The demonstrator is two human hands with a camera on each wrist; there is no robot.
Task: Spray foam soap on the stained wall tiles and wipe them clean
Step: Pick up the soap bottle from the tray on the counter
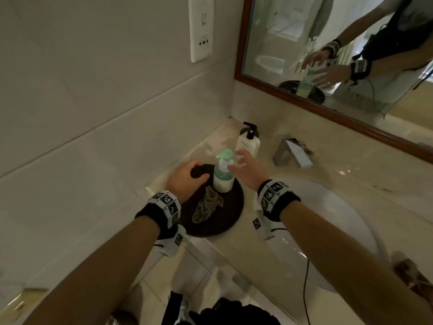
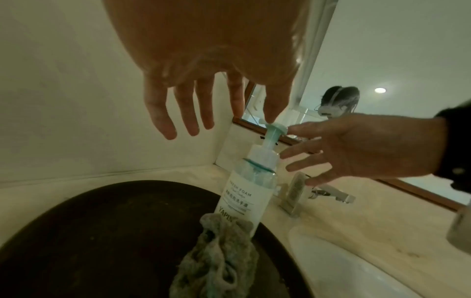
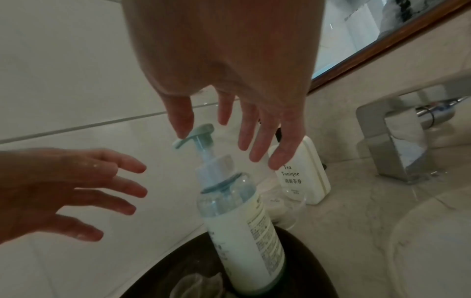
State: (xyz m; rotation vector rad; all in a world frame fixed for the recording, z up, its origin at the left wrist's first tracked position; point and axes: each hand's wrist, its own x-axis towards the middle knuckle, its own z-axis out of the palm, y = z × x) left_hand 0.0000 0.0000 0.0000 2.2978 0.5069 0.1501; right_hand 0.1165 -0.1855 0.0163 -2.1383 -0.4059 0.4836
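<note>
White wall tiles (image 1: 98, 118) meet a marble bench (image 1: 276, 221) at a corner below a wood-framed mirror (image 1: 328, 66). A sink (image 1: 332, 226) lies at right, behind it a metal tap (image 1: 293, 153). A dark round tray (image 1: 225, 221) on the bench carries the upright foam soap bottle (image 1: 223, 174) and, touching its base, a crumpled cloth (image 1: 206, 206). A white lotion bottle (image 1: 248, 143) stands behind the tray. The left hand (image 1: 185, 178) and right hand (image 1: 248, 170) flank the soap bottle, fingers spread and apart, gripping nothing.
</note>
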